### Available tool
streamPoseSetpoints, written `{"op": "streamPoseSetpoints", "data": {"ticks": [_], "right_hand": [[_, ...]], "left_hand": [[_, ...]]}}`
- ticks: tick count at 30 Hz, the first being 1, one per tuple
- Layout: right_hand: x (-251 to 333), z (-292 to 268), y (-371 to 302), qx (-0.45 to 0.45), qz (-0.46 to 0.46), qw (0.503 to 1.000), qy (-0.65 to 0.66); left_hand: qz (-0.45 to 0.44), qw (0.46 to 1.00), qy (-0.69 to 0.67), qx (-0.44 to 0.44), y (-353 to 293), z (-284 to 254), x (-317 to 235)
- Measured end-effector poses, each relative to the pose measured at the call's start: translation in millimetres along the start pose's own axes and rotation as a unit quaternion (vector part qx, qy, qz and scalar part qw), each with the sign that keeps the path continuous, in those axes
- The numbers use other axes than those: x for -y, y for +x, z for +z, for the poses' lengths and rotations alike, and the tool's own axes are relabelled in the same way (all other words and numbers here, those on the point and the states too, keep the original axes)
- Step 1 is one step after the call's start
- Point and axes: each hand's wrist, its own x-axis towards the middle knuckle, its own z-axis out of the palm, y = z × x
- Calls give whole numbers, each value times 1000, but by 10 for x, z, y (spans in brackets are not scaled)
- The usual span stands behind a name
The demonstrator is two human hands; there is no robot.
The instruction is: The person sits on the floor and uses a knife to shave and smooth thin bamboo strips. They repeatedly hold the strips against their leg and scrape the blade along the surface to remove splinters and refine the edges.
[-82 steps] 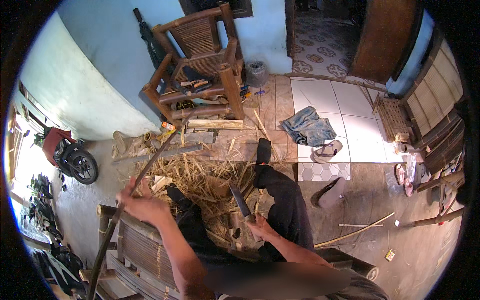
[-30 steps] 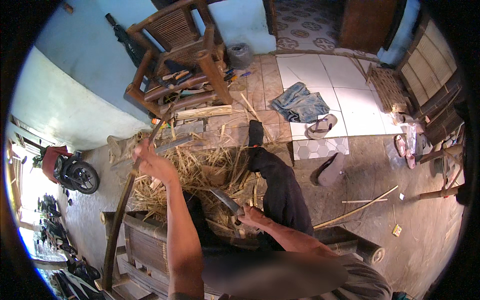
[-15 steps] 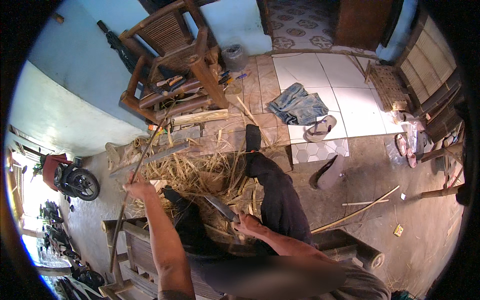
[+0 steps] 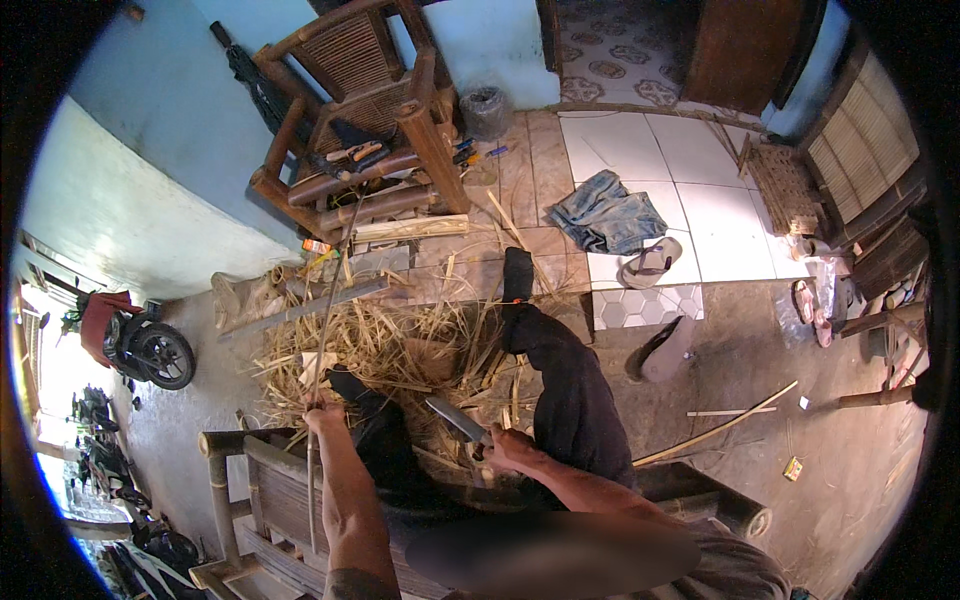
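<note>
My left hand (image 4: 325, 416) is closed around a long, thin bamboo stick (image 4: 326, 325). The stick runs from near the chair at the far side, past my left foot, and down beside my left forearm. In my right hand (image 4: 512, 451) is a knife (image 4: 458, 419), gripped by its handle above my lap, its broad blade angled to the far left. Blade and stick are apart. Below and beyond both hands lies a heap of pale bamboo shavings (image 4: 400, 340), between and around my dark-trousered legs.
A bamboo chair (image 4: 415, 120) with tools on its lower part stands against the blue wall. A flat saw-like blade (image 4: 300, 308) lies over the shavings. Denim shorts (image 4: 610, 214) and sandals (image 4: 652, 262) are on the right. A bamboo bench (image 4: 275, 470) is under me; a motorbike (image 4: 140, 340) stands far left.
My left hand has moved right and slightly nearer, bringing the stick closer to my left leg and more upright. My right hand keeps the knife in nearly the same place. The view has shifted slightly.
</note>
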Motion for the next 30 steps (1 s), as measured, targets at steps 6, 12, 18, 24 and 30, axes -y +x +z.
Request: {"op": "streamPoseSetpoints", "data": {"ticks": [6, 12, 18, 24, 30], "right_hand": [[23, -27, -21, 24, 21, 999, 38], [51, -60, -86, 16, 45, 998, -27], [36, -153, -104, 60, 56, 996, -30], [-114, -72, -81, 29, 162, 963, 212], [-127, -127, -174, -66, 147, 917, 366]], "left_hand": [[104, 992, 21, 64, -472, 443, -348], [135, 991, -11, -17, -716, 380, -605], [224, 960, 98, 140, -1175, -279, -1081], [355, 934, 26, -28, -1892, -347, -2300], [514, 856, 23, 44, -2532, -344, -3648]]}}
